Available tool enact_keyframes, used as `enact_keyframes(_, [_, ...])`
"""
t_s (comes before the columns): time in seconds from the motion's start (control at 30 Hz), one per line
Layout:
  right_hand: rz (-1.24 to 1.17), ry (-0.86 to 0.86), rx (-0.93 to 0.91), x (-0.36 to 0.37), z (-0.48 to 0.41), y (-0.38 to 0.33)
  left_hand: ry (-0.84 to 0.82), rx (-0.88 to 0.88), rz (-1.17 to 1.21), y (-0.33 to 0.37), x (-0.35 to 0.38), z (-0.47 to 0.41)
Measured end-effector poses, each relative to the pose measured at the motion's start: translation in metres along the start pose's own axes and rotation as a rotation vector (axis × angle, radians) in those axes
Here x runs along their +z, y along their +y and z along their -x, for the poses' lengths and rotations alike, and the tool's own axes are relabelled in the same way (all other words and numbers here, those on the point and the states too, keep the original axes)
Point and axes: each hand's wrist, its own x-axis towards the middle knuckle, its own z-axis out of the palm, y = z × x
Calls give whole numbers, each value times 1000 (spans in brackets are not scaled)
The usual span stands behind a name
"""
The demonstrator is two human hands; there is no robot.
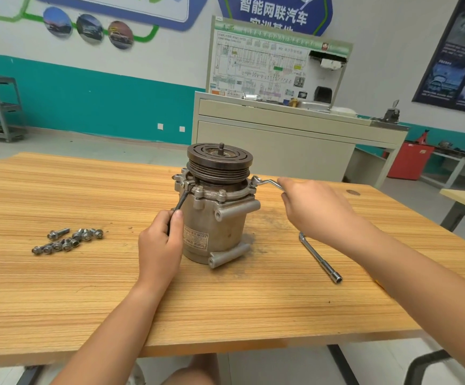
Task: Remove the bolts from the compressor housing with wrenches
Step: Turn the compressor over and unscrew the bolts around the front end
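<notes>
On wood (pixel 87 287), compressor (pixel 214 226); left hand (pixel 159 245), dark wrench (pixel 182 200); right hand (pixel 314 209), steel wrench (pixel 267 182)

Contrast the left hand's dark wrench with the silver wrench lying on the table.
The dark slim wrench, gripped by the left hand, slants up to the grey metal compressor's flange; the shiny silver socket wrench lies flat and untouched on the wooden table. Both are slender metal tools.

Bright, even light fills the room, apparently from overhead; shadows on the wooden table (pixel 87 295) are faint and soft-edged. Small glints sit on the loose bolts (pixel 69 240). The wide lens bows the table's edges, and the wall posters (pixel 275 15) look slightly soft.
</notes>
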Motion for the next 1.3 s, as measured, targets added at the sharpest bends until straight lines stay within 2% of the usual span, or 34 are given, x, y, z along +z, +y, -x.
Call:
enact_keyframes(0.33, [318,-69,-110,-14,-3,-26,10,5,-2,-1,1,-1])
enact_keyframes(0.7, [369,34,-304,6,-57,38,3,13,14,-2,1,0])
enact_keyframes(1.0, [-21,208,-325,50,-95,9,11,7,9,-3,1,0])
enact_keyframes(1.2, [-509,360,-18,23,-62,27,9,-5,29,-4,2,0])
enact_keyframes(1.3, [-370,254,-35,6,-30,35,-1,-5,31,-2,2,0])
